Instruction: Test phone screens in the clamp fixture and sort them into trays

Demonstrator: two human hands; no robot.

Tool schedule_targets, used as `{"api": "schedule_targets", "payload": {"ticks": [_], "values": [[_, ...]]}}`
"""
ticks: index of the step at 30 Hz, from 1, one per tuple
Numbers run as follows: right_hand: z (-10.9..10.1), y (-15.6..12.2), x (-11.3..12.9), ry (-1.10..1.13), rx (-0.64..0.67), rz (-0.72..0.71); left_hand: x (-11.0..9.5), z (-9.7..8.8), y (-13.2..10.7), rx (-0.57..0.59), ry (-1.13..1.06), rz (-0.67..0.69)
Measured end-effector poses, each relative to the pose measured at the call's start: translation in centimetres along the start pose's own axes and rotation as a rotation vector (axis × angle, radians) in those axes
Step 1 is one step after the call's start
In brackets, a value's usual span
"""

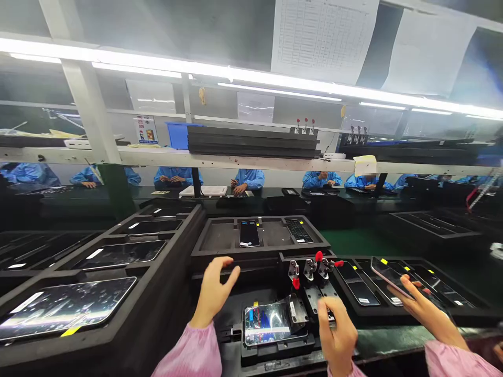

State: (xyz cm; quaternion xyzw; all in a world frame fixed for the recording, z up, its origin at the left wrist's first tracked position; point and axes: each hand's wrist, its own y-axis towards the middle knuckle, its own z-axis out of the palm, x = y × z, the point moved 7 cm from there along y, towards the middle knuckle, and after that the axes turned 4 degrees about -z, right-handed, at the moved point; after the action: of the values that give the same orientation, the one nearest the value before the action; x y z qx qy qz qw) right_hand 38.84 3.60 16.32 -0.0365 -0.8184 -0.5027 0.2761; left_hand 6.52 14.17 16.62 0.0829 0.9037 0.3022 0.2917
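Note:
A phone with its screen facing up [269,322] lies in a black clamp fixture [288,348], a dark block covering its right end. My left hand [214,293] hovers above and left of this phone, thumb and fingers apart, holding nothing. To the fixture's right is my right hand [338,335], fingers bent, with a gap between thumb and forefinger and nothing visible held. Its fingertips overlap the fixture's metal blocks in view; contact is unclear. Behind the blocks stand several toggle clamps [310,269] with red-tipped levers.
Another person's hand [430,314] holds a phone [393,277] over the right tray [412,312] of phones. A foam tray [204,242] with two devices stands behind the fixture. Phones fill a stacked tray [133,293] at left. Several blue-sleeved people work across the bench.

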Motion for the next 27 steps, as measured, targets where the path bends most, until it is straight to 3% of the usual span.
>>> {"api": "schedule_targets", "payload": {"ticks": [1, 2, 4, 7, 10, 12, 17, 21, 27], "values": [[1.9, -0.4, 1.3, 0.042, 0.050, -0.012, -0.3, 0.5, -1.5, 0.113, -0.045, 0.039], [3.7, -0.5, 1.9, 0.074, 0.130, -0.010, -0.5, 1.6, -3.3, 0.312, -0.120, 0.073], [6.5, 0.0, 1.9, 0.096, 0.264, 0.013, -0.2, 3.5, -6.8, 0.608, -0.178, 0.089], [9.1, 0.6, 0.6, 0.085, 0.380, 0.049, 1.0, 5.5, -10.0, 0.811, -0.177, 0.078], [10.2, 0.1, 0.4, 0.109, 0.441, 0.086, 1.6, 6.4, -10.4, 0.789, -0.200, 0.077], [9.7, -0.1, 1.0, 0.114, 0.422, 0.125, 1.6, 6.6, -10.1, 0.742, -0.215, 0.087], [5.5, 2.4, 3.8, 0.165, 0.278, 0.103, 1.2, 6.4, -10.1, 0.686, -0.219, 0.117], [2.7, 5.4, 3.8, 0.078, 0.067, -0.012, 0.3, 6.8, -10.5, 0.677, -0.201, 0.112], [4.4, 6.3, 1.7, 0.049, 0.185, -0.121, -2.6, 9.0, -10.5, 0.698, -0.201, 0.133]]}}
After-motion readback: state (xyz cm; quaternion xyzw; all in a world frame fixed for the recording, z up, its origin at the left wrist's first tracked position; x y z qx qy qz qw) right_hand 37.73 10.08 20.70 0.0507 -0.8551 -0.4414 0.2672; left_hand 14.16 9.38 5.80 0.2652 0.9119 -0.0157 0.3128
